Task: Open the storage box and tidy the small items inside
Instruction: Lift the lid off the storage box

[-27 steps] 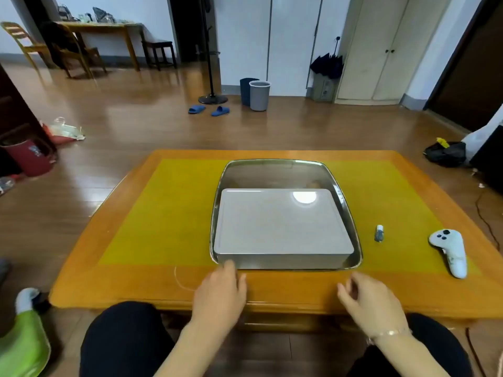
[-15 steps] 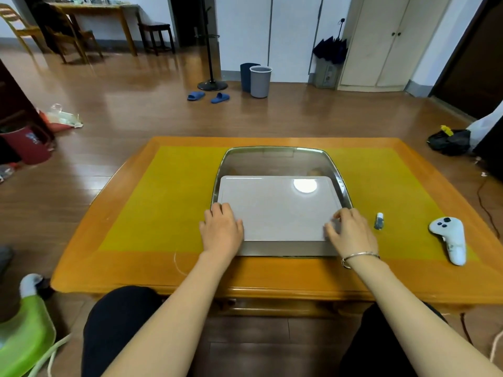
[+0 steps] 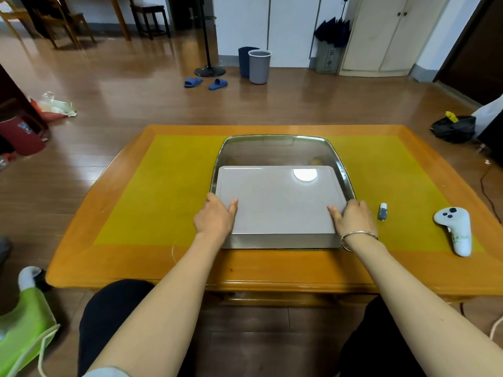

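The left hand (image 3: pixel 215 217) and right hand (image 3: pixel 352 217) gripped the storage box (image 3: pixel 277 202) sides; its lid was not opened yet.

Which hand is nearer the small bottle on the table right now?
Right. The right hand grips the storage box's right edge, just left of the small bottle without touching it. The left hand holds the box's opposite edge, the whole lid away.

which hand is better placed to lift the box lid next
Neither alone. The left hand and the right hand each grip one side of the closed grey lid, thumbs on top, so likely both lift together.
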Motion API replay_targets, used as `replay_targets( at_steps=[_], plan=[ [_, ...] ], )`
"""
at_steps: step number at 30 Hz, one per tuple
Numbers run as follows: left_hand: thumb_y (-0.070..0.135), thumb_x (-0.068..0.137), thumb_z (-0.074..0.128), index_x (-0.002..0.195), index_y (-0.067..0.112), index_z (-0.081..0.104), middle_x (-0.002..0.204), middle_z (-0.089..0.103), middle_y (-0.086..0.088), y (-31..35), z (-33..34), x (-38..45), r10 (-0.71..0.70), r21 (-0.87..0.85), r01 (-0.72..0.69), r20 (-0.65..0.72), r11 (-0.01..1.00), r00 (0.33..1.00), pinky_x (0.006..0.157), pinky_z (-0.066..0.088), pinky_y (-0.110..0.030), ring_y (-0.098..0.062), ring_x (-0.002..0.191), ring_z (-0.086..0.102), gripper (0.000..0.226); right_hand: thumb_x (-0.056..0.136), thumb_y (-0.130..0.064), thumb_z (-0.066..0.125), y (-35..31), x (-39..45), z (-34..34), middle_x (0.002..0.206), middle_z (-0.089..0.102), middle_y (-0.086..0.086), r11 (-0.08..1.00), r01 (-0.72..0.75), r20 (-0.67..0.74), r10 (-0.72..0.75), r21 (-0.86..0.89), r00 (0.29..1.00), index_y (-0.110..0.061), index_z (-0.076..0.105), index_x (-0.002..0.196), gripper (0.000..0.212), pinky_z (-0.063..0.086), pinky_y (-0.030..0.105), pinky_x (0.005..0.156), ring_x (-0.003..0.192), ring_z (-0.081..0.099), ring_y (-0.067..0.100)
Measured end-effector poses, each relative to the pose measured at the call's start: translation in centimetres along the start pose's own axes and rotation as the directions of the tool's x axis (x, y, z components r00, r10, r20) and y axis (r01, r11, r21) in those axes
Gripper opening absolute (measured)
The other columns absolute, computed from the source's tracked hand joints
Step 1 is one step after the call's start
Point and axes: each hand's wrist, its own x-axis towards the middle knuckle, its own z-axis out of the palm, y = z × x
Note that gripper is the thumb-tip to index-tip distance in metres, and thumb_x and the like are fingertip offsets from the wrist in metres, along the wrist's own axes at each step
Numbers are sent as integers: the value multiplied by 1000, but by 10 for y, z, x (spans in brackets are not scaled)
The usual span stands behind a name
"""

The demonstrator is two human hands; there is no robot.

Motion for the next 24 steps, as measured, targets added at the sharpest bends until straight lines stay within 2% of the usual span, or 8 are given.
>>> replay_targets(
  at_steps=[3, 6, 12, 20, 24],
  plan=[
    [60, 93, 39, 120, 4, 40, 118, 59, -17, 1, 1, -1, -4, 10, 5, -17, 1000, 1000, 68, 39, -36, -37, 105, 59, 62, 90, -49, 51, -1, 1, 0, 113, 53, 19, 999, -35, -2, 35, 1, 999, 0, 51, 114, 55, 47, 36, 75, 99, 56, 33],
    [58, 94, 40, 119, 3, 41, 118, 59, -18, 2, 1, -5, -23, -6, 23, -21, 1000, 1000, 73, 44, -39, -38, 106, 59, 60, 90, -50, 52, 1, -2, 1, 110, 55, 19, 999, -41, -26, 40, -29, 999, 1, 51, 112, 55, 42, 32, 68, 96, 57, 33],
    [56, 95, 39, 118, 4, 39, 114, 61, -16, 2, 5, -29, -3, 24, 4, -27, 1000, 1000, 64, 36, -35, -35, 100, 61, 58, 90, -49, 51, 18, -8, 0, 114, 53, 21, 998, -64, -11, 64, -19, 998, 3, 49, 116, 58, 45, 35, 72, 99, 56, 37],
    [50, 95, 46, 118, 1, 40, 110, 62, -17, -4, 3, -48, 2, -96, -7, -58, 995, 998, 61, 34, -34, -35, 97, 61, 55, 86, -51, 57, 19, -8, -9, 109, 58, 21, 995, -91, 72, 93, -35, 993, 4, 56, 108, 59, 45, 35, 70, 95, 58, 37],
    [50, 95, 46, 120, 0, 40, 111, 61, -18, -3, 1, -48, -2, -111, -3, -47, 994, 999, 61, 34, -34, -35, 98, 60, 56, 84, -50, 61, 21, -15, -12, 108, 57, 24, 996, -86, -2, 86, 15, 996, 6, 55, 107, 60, 39, 33, 66, 95, 57, 39]
  ],
)
